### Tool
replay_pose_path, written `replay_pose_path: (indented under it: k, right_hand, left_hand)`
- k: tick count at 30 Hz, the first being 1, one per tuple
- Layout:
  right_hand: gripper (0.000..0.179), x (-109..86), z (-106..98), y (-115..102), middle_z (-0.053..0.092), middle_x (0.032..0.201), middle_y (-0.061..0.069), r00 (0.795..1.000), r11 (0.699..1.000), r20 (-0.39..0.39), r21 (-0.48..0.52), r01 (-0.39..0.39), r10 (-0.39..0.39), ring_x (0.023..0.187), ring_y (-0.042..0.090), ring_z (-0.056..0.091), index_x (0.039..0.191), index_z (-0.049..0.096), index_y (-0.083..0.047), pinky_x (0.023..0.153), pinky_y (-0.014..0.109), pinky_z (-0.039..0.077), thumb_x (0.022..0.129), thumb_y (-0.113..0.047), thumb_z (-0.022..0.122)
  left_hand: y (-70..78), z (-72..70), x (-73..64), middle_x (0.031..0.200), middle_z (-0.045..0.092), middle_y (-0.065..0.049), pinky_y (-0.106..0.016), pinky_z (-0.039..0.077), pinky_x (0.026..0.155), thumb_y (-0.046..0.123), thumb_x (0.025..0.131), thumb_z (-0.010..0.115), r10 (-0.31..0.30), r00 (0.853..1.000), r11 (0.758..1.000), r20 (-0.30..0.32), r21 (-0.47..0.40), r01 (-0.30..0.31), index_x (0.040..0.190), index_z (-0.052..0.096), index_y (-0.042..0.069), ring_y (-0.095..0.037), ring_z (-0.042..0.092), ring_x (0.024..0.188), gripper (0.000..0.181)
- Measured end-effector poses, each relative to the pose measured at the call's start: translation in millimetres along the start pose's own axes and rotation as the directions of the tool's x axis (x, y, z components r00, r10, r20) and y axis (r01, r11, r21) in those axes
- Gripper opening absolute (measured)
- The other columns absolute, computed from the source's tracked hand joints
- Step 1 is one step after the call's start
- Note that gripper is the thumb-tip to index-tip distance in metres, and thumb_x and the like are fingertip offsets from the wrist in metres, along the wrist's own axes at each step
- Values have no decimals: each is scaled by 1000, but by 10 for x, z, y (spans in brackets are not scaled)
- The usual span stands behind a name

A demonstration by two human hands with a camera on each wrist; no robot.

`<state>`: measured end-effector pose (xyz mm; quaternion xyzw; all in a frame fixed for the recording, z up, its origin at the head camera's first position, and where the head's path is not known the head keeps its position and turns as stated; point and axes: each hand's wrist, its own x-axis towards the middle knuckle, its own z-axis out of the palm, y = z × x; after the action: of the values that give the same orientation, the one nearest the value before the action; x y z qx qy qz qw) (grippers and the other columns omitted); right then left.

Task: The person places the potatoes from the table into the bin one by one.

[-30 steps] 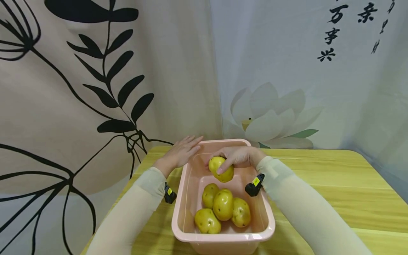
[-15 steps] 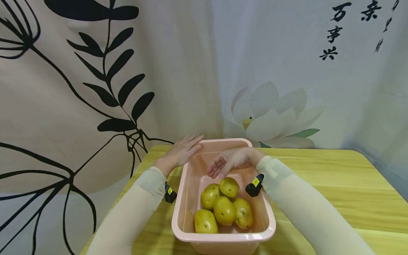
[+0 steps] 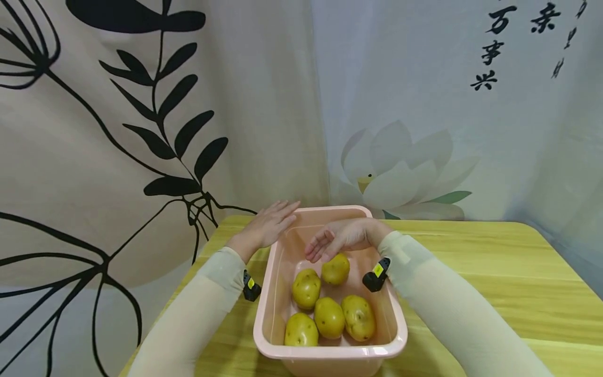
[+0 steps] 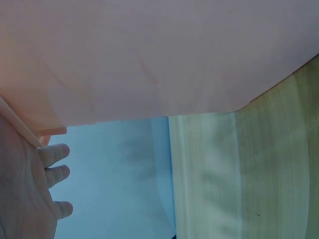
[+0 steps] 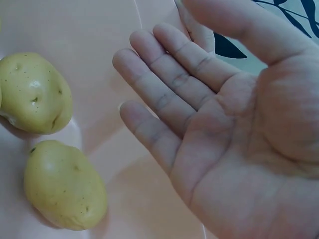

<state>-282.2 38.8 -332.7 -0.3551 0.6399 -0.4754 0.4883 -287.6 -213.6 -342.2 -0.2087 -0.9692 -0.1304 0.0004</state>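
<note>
Several yellow potatoes lie in a pink plastic basin (image 3: 330, 352). One potato (image 3: 336, 270) sits toward the far end, partly behind my right fingertips in the head view. Nearer the front are a left potato (image 3: 306, 289), a middle potato (image 3: 330, 318), a right potato (image 3: 359, 317) and a front-left potato (image 3: 301, 331). My right hand (image 3: 346, 238) hovers inside the basin, palm bare and fingers loosely extended; the right wrist view shows nothing in that hand (image 5: 214, 124). My left hand (image 3: 268, 225) rests on the basin's far left rim, fingers straight.
The basin stands on a yellow wood-grain table (image 3: 471, 262) with its far edge close to a printed curtain (image 3: 264, 104). A black wrist camera (image 3: 375, 275) hangs over the basin's right rim, and another camera (image 3: 251, 286) lies left of it.
My right hand has let go of a potato, which dropped into the basin. The potatoes have rolled and spread apart toward the front and left. The left hand has stayed put.
</note>
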Motion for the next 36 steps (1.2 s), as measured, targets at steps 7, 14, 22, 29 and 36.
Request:
replay_pose_path:
  k: [7,14,22,29,36]
  right_hand:
    - [53,10,2,19,57,129,15,1000,1000,-2,-11,17,-17,126,34,48,134,46,8,106,37,38,86,-5,64]
    - [56,-7,3,30,57,130,14,999,1000,-33,-12,15,-16,124,31,50,135,46,6,106,38,38,84,-8,67]
    - [54,-30,16,-16,55,130,16,997,996,-74,76,39,-33,124,30,50,137,41,11,112,53,24,87,0,59]
    - [52,-69,1,-50,56,133,14,995,998,-100,52,29,-24,129,31,46,139,41,6,110,43,33,90,-3,56]
    - [57,-98,1,-111,55,133,13,991,999,-128,32,31,-27,129,32,46,142,38,7,107,38,38,90,-6,56]
  left_hand:
    - [6,6,-13,160,17,-8,-56,8,115,51,103,25,5,1000,1000,-4,-6,-5,154,22,32,-31,10,146,54]
    - [3,23,0,159,18,-8,-56,8,115,52,103,23,18,1000,1000,-6,-3,-18,154,22,32,-31,11,146,55]
    - [-7,14,0,160,17,-8,-57,9,114,52,103,22,8,1000,1000,10,23,-8,154,20,32,-32,11,146,55]
    - [14,-2,-1,159,18,-10,-58,9,114,51,103,23,9,1000,999,16,32,-10,155,21,31,-33,11,146,55]
    - [2,-1,16,159,18,-9,-58,8,114,50,103,24,6,1000,999,8,53,-7,154,21,32,-33,11,146,54]
